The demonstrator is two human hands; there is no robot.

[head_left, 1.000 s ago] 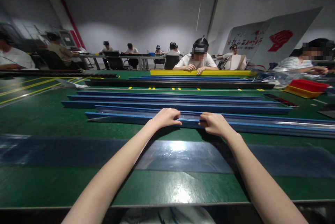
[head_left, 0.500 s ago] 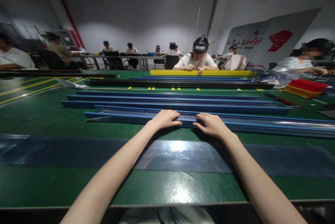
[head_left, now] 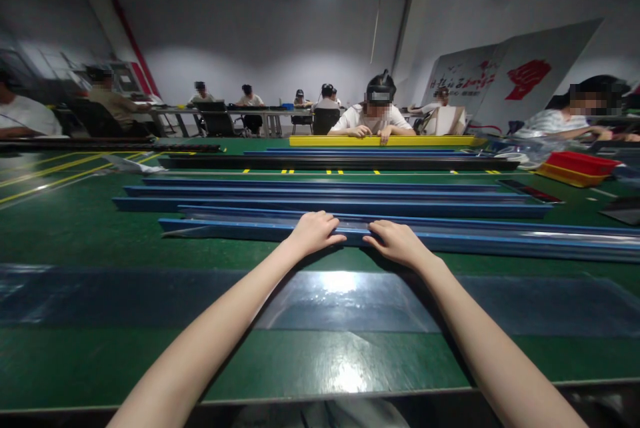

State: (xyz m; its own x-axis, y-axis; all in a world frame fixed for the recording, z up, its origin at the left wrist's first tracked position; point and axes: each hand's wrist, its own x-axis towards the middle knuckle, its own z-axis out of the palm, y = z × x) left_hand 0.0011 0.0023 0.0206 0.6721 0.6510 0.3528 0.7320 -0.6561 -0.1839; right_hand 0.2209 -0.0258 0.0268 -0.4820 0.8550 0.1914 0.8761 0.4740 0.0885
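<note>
"Since I can't see it, what takes up the most space?"

"A green bench point(head_left: 75, 361), stretching from the person's side far ahead. Next comes a wide clear strip point(head_left: 125, 295), spread flat across it beneath the forearms, probably to keep it smooth and within easy reach."

"And after that?"

"A long blue rail point(head_left: 475, 243), shaped like a gutter. It lies crosswise on the bench just beyond the strip, its right end out of view. Its open side faces up, which seems to let fingers get inside. A rear rail point(head_left: 200, 206), also blue, lies just behind, nearly parallel, perhaps to save room."

"Where are the hands?"

"On the nearer rail, close together but apart. The left hand point(head_left: 315, 233) and right hand point(head_left: 395, 240) mirror each other: fingers over the near wall, thumbs low on the person's side, pointing inward."

"How firm is the grip?"

"Each is half curled around that wall; I can't tell whether it pinches or merely presses. Hands so close would suit steadying one short stretch."
</note>
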